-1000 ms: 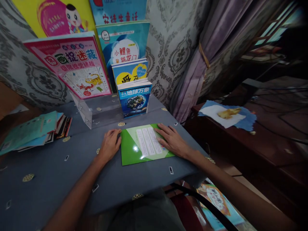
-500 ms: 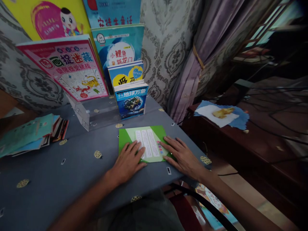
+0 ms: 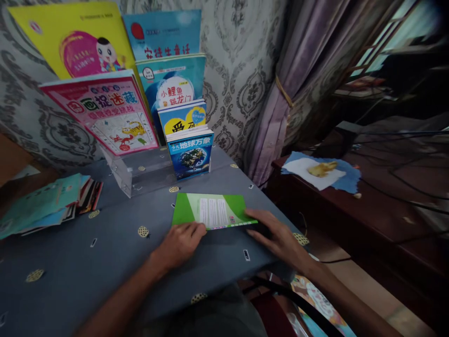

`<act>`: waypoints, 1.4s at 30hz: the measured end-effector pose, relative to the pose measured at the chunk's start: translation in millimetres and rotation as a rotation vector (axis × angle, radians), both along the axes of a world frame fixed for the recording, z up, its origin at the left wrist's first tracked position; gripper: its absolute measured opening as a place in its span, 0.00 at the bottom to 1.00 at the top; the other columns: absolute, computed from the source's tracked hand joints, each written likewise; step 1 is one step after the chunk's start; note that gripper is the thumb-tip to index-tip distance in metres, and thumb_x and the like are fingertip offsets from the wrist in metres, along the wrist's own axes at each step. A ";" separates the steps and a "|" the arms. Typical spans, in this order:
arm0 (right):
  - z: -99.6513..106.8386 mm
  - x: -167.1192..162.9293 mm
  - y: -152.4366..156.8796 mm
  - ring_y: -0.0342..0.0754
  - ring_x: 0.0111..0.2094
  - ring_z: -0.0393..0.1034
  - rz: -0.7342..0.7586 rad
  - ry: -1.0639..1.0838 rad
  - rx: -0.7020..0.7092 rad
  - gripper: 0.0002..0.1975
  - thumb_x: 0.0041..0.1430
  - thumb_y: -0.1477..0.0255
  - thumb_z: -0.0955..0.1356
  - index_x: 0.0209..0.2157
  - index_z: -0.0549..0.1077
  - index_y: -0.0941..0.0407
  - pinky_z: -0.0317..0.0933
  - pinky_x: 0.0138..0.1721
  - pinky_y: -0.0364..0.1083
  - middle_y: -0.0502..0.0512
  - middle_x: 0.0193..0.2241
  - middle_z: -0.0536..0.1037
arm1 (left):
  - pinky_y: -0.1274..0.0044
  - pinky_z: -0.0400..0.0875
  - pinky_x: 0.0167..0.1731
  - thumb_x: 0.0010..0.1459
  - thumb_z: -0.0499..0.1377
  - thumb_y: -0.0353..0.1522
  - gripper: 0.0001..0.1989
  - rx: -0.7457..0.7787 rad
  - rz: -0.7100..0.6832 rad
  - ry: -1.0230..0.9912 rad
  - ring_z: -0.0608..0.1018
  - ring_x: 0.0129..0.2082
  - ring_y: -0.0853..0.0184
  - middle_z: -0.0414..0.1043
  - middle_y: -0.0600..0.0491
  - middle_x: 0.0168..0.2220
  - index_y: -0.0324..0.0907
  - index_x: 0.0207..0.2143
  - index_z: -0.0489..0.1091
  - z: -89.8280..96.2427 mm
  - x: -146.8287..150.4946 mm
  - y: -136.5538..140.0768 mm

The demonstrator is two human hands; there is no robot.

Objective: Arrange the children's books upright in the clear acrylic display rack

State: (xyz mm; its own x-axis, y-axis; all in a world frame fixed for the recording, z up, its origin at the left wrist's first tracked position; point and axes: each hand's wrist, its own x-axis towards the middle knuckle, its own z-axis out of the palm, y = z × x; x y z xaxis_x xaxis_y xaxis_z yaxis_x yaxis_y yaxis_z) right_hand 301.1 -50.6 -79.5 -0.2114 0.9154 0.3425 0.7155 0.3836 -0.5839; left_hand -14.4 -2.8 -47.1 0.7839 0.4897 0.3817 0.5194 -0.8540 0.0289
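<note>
A thin green book (image 3: pixel 214 210) with white text panels is tilted above the table, its near edge raised. My left hand (image 3: pixel 183 241) is curled closed on its near left edge, with the fingertips partly hidden. On the right side, my right hand (image 3: pixel 277 233) has the book's corner between its fingers and thumb. The fingers lie over the edge, and the thumb shows below it.
Beyond the green book, a clear stand (image 3: pixel 121 174) holds several upright books, including a pink one (image 3: pixel 108 114) and a blue globe one (image 3: pixel 191 155). Stacked books (image 3: pixel 42 203) lie left. A dark red table (image 3: pixel 336 215) with cables stands right.
My hands were lying flat on the book with fingers spread. Now both have closed at its edges, and its near side has tipped up off the table. The view has tilted upward slightly.
</note>
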 end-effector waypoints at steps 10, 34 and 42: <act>15.3 -39.4 20.3 0.57 0.48 0.76 -0.034 0.721 -0.298 0.33 0.57 0.46 0.69 0.57 0.69 0.51 0.71 0.52 0.56 0.60 0.48 0.80 | 0.81 0.60 0.23 0.68 0.51 0.45 0.21 -0.755 0.252 -0.904 0.65 0.22 0.73 0.63 0.59 0.21 0.41 0.27 0.67 36.3 14.8 -18.3; -2.1 -6.4 52.2 0.45 0.22 0.59 -0.208 0.288 -0.342 0.27 0.55 0.45 0.62 0.21 0.67 0.55 0.52 0.21 0.43 0.48 0.18 0.65 | 0.61 0.68 0.57 0.67 0.55 0.37 0.15 -0.357 0.321 -0.243 0.71 0.57 0.57 0.70 0.46 0.56 0.45 0.54 0.66 -10.7 9.6 21.6; 20.2 2.4 48.7 0.47 0.23 0.65 -0.239 -0.047 -0.264 0.21 0.62 0.55 0.59 0.26 0.70 0.55 0.55 0.24 0.45 0.52 0.19 0.72 | 0.54 0.61 0.63 0.67 0.54 0.43 0.24 -0.290 0.315 -0.087 0.63 0.66 0.53 0.64 0.43 0.65 0.44 0.61 0.62 -29.1 15.7 35.0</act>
State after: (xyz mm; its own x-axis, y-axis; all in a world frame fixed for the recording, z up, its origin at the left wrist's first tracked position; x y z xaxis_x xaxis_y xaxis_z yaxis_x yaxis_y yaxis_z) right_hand 303.5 -1.9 -59.3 0.0094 0.9965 0.0828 0.7952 0.0427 -0.6048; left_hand 1.3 32.2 -76.2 0.5503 0.7964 0.2508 0.7383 -0.6045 0.2991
